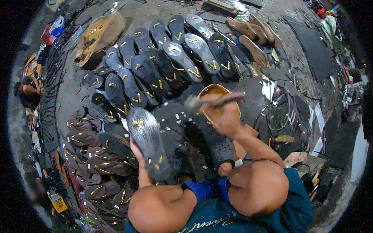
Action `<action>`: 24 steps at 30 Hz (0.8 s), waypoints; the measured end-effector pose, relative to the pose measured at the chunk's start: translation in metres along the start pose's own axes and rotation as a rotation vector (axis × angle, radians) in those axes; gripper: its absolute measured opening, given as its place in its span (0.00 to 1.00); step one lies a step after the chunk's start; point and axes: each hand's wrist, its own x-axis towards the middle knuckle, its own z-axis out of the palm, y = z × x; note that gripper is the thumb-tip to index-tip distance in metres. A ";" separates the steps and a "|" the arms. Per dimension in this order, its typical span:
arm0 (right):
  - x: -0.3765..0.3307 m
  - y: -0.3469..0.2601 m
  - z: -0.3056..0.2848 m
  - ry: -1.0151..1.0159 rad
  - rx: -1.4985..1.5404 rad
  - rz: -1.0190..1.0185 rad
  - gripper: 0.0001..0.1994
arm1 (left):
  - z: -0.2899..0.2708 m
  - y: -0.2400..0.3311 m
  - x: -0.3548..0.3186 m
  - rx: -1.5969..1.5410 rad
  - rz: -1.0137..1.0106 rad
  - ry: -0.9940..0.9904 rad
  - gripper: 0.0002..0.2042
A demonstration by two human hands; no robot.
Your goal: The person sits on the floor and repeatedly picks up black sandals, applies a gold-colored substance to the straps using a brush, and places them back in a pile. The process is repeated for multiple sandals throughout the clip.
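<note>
A red, white and blue packet (52, 30) lies at upper left; a yellow labelled packet (57, 202) sits at lower left. The left hand (136, 149) grips the grey, glossy sandal sole with gold strap ends (147, 141) from beneath, long axis running upper left to lower right. The right hand (225, 116) is closed around a blurred brush (213, 101) over a round yellow glue tin (217, 101).

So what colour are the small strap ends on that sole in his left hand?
Gold, against the grey sole, in the head view.

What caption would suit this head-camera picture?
Left hand holds a grey sandal sole; right hand holds a brush over a glue bowl.
</note>
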 end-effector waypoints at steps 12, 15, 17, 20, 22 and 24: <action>-0.078 0.052 -0.096 -0.453 -0.919 0.292 0.19 | -0.013 -0.017 -0.036 0.176 -0.110 0.070 0.25; -0.057 0.005 -0.115 -0.820 -0.497 0.655 0.20 | -0.010 -0.014 -0.029 0.229 -0.094 0.082 0.25; -0.045 0.010 -0.103 -0.338 0.098 0.663 0.17 | 0.000 -0.013 -0.013 0.293 -0.083 0.059 0.24; 0.001 -0.017 -0.063 -0.044 0.784 0.691 0.15 | 0.021 -0.001 0.015 0.507 0.052 0.026 0.24; 0.024 -0.041 -0.030 -0.095 0.851 0.579 0.15 | 0.043 -0.005 0.041 0.429 0.066 -0.014 0.23; 0.034 -0.037 0.000 -0.213 0.613 0.322 0.13 | 0.079 -0.022 0.039 0.015 -0.073 -0.164 0.22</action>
